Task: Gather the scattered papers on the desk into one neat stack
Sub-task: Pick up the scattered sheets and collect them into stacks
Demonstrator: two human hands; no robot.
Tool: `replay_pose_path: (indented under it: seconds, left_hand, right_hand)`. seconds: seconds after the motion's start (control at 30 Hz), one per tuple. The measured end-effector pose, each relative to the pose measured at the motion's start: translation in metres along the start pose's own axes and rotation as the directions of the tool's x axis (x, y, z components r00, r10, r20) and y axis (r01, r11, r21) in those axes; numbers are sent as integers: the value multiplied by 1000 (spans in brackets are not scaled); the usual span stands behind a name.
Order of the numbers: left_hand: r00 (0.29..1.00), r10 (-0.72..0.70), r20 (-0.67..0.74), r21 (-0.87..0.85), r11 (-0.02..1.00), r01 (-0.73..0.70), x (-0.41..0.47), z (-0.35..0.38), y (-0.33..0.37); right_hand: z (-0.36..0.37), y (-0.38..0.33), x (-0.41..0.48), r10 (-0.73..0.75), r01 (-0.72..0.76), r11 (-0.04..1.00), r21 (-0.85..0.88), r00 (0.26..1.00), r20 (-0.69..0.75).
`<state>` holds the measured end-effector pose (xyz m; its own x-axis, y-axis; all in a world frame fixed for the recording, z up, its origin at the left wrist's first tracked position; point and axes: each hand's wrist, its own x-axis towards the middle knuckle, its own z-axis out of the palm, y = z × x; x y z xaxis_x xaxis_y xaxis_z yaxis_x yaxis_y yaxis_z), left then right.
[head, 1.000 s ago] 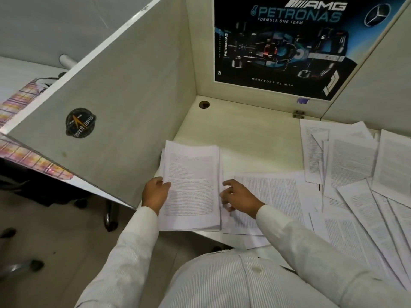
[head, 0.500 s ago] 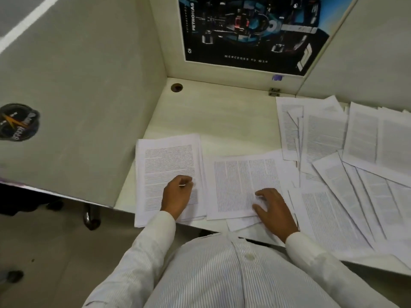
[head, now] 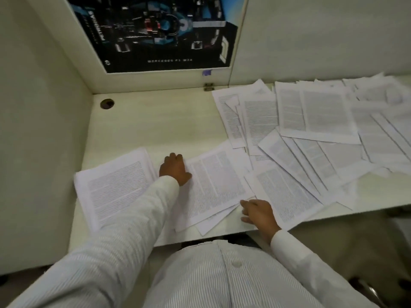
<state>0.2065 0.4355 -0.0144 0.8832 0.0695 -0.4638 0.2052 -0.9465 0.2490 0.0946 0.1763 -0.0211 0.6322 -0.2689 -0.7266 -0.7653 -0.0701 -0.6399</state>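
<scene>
A stack of printed papers [head: 115,185] lies at the left of the pale desk [head: 155,123]. Right beside it lies a loose two-column sheet [head: 216,185] on top of a few skewed sheets. My left hand [head: 174,171] rests at that sheet's upper left corner, between the sheet and the stack, fingers bent at the edge. My right hand [head: 258,211] lies at the sheet's lower right corner, fingers touching the paper edges near the desk's front. Several scattered papers [head: 311,130] overlap across the right half of the desk.
A partition wall [head: 40,107] borders the desk on the left. A dark racing-car poster [head: 155,34] hangs on the back panel. A round cable hole [head: 107,103] sits in the back left corner. The desk's front edge runs just under my right hand.
My left hand has left the stack and moved right to the loose sheet's upper left corner. My right hand has shifted to that sheet's lower right corner. The view has swung right.
</scene>
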Motion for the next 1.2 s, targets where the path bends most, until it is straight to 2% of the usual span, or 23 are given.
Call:
replay_pose_path:
  seconds: [0.07,0.13,0.27,0.43,0.5,0.6,0.67,0.73,0.83,1.0,1.1,1.2]
  left_hand:
    - [1000,4,-2,95,995,-4,7,2,8]
    - [1000,12,14,106,994,-14,12,6,14]
    - [991,0,136,-138,990,19,13,3,18]
    - [986,22,167,-322,946,33,12,-5,4]
    - [990,9,141,-451,891,56,6,-1,-4]
    - [995,-27,96,-612,787,81,-13,9,-11]
    - [995,-46,88,-699,709,95,-28,19,-9]
    - [993,-68,100,-767,630,120,-42,33,-4]
    - [988,-86,125,-808,569,151,-59,54,3]
    - [985,-128,120,-825,538,170,-83,71,10]
    - [980,-155,128,-845,500,189,-94,75,11]
    - [977,-174,121,-862,470,191,-102,80,12]
  right_hand:
    - [3,-10,1,-21,22,1000,-9,999,28]
    - [7,-18,5,-30,33,999,-43,998,55]
    - [13,-29,7,-108,123,987,-107,984,141]
    - [12,-38,11,-187,232,952,-198,957,221]
    - [5,-32,16,-305,337,869,-363,941,144]
    - [-11,-19,17,-542,389,628,-674,840,-20]
    - [-22,-11,17,-564,309,511,-802,825,-41]
    - [-32,0,19,-489,201,421,-885,871,-35]
    - [-42,13,23,-441,131,346,-929,897,-38]
    - [-44,12,27,-508,131,222,-966,861,0]
    - [-56,19,22,-481,204,185,-961,872,93]
    - [-78,37,12,-482,318,135,-938,849,219]
